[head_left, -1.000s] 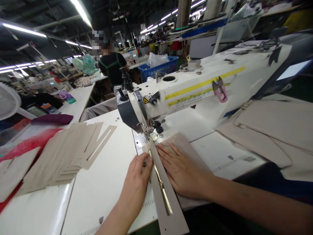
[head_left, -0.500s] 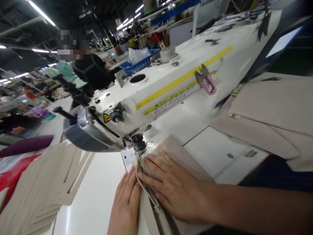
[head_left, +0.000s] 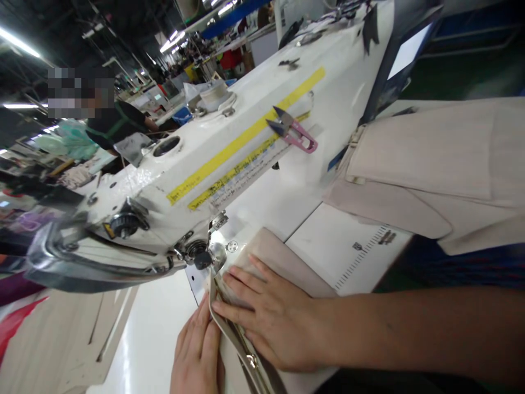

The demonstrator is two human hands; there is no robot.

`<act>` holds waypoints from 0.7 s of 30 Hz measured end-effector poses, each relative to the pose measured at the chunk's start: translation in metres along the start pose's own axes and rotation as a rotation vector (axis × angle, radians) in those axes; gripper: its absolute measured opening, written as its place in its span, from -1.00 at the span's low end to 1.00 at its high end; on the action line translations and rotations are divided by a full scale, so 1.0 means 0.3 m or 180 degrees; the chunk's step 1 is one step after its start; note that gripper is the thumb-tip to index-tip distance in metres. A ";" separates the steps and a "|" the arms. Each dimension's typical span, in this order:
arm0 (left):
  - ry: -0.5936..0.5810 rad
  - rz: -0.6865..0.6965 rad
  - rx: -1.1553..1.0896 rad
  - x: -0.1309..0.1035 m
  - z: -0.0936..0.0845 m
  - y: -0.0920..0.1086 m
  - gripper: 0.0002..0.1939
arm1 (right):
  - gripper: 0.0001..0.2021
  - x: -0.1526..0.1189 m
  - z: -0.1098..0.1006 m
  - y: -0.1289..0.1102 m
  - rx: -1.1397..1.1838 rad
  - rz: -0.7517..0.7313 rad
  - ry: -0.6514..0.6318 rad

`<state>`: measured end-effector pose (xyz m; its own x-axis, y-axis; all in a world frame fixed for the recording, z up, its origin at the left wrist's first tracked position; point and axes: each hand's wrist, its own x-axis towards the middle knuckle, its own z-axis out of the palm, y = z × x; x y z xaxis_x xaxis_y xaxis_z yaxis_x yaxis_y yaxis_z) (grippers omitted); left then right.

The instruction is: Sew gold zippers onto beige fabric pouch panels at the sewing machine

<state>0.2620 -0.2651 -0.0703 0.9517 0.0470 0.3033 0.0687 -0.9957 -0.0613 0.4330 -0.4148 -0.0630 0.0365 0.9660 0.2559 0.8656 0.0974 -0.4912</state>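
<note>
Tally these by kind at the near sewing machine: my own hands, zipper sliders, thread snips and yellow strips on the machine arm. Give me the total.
Hands: 2 (left hand, right hand)
Zipper sliders: 1 (brass-toned slider)
Thread snips: 1 (pink-handled snips)
Yellow strips: 2 (upper strip, lower strip)
Total: 6

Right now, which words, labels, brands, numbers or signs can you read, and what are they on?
No text is readable.
Upper yellow strip on the sewing machine: writing, too small and blurred.
Lower yellow strip: handwriting-like lines, too small.
Yellow patch beside the black knob: too blurred.
White table: ruler marks and a dark emblem, no legible number.
Screen: bright, no text visible.
</note>
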 end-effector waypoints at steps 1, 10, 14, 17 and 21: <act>0.0022 0.0023 0.0055 0.002 0.000 0.002 -0.42 | -0.53 -0.001 0.000 0.000 0.0004 0.0000 0.0011; 0.0168 0.0091 0.0435 0.009 0.010 0.027 -0.50 | -0.50 0.004 0.000 -0.006 -0.0107 -0.0059 -0.0049; 0.0121 -0.0090 0.0294 0.011 0.009 0.048 -0.50 | -0.46 0.004 0.017 -0.011 -0.0151 -0.0060 -0.0145; 0.0250 -0.0123 0.0274 0.009 0.012 0.069 -0.53 | -0.45 0.002 0.027 -0.015 -0.0240 -0.0055 -0.0227; 0.0357 -0.0383 0.0300 0.006 0.015 0.090 -0.60 | -0.46 -0.002 0.037 -0.020 -0.0513 -0.0139 -0.0264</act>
<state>0.2668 -0.2916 -0.0756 0.8960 0.1511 0.4176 0.2129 -0.9714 -0.1054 0.4222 -0.4132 -0.0694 -0.0385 0.9788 0.2013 0.9344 0.1066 -0.3398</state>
